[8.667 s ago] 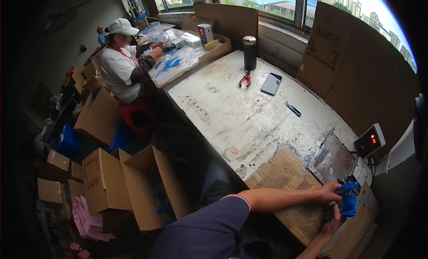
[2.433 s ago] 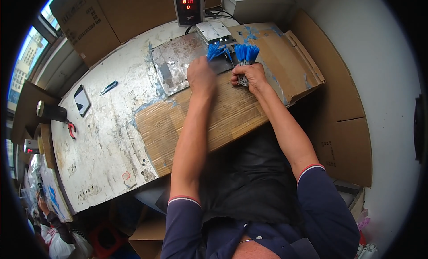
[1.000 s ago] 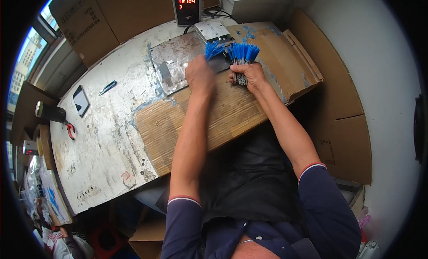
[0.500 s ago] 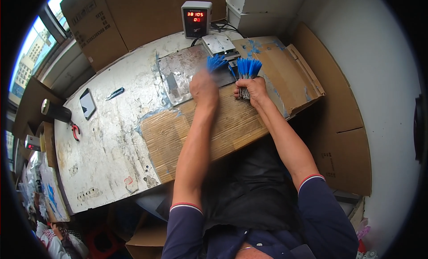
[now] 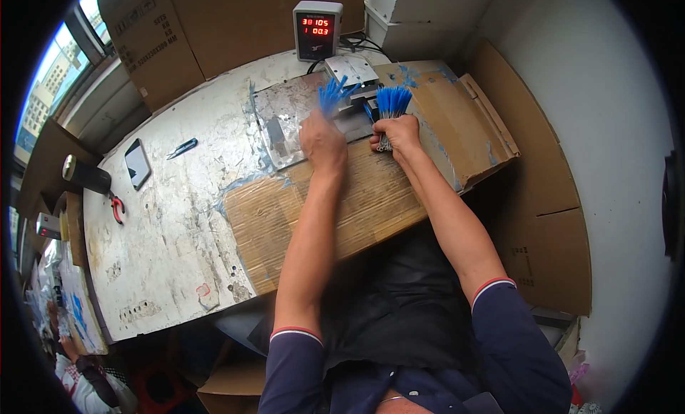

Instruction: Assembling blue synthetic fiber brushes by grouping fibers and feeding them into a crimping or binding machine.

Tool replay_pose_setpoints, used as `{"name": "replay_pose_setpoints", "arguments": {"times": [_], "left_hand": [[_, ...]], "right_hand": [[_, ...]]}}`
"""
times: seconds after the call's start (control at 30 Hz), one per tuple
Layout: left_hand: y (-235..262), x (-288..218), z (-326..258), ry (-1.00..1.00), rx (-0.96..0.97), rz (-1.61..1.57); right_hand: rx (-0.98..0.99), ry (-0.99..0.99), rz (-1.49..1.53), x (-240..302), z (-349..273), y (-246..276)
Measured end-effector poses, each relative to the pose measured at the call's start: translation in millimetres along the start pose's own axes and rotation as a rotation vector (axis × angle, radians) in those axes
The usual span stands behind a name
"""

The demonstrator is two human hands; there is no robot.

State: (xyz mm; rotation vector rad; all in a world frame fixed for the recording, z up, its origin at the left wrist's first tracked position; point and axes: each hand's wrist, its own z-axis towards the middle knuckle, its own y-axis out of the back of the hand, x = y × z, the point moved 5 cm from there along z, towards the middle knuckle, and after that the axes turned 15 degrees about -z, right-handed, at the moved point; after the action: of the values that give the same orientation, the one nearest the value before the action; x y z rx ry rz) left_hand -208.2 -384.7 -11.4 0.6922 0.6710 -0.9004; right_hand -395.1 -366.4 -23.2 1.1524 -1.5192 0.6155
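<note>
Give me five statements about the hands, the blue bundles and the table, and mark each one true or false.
1. The right hand grips a bundle of blue-tipped pieces. True.
2. The left hand is empty. False: it holds a smaller blue bunch.
3. A display with red digits stands beyond the hands. True.
4. The red-handled pliers lie between the two hands. False: they lie far to the left, near the black cylinder.
5. Both forearms reach over brown cardboard. True.

Worn white workbench (image 5: 171,228) beside bright window (image 5: 43,107).
</note>
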Motion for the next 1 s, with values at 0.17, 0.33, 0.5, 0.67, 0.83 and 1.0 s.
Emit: {"name": "replay_pose_setpoints", "arguments": {"times": [0.17,0.33,0.5,0.67,0.83,1.0], "left_hand": [[-6,-2,-1,-0.051,0.064,0.012],[-14,-4,-5,-0.039,0.232,0.014],[-16,-2,-6,-0.024,0.283,0.04],[-18,-2,-6,-0.002,0.318,0.04],[-22,-4,-8,-0.142,0.308,0.129],[-23,0,-7,-0.132,0.266,0.135]], "right_hand": [[0.036,-0.02,0.109,-1,-4,1],[0.107,0.0,0.189,-6,-9,10],[0.193,0.014,0.236,-12,-14,16],[0.183,0.005,0.188,-14,-17,22],[0.216,-0.017,0.189,-11,-21,22],[0.221,0.019,0.088,-7,-23,16]]}}
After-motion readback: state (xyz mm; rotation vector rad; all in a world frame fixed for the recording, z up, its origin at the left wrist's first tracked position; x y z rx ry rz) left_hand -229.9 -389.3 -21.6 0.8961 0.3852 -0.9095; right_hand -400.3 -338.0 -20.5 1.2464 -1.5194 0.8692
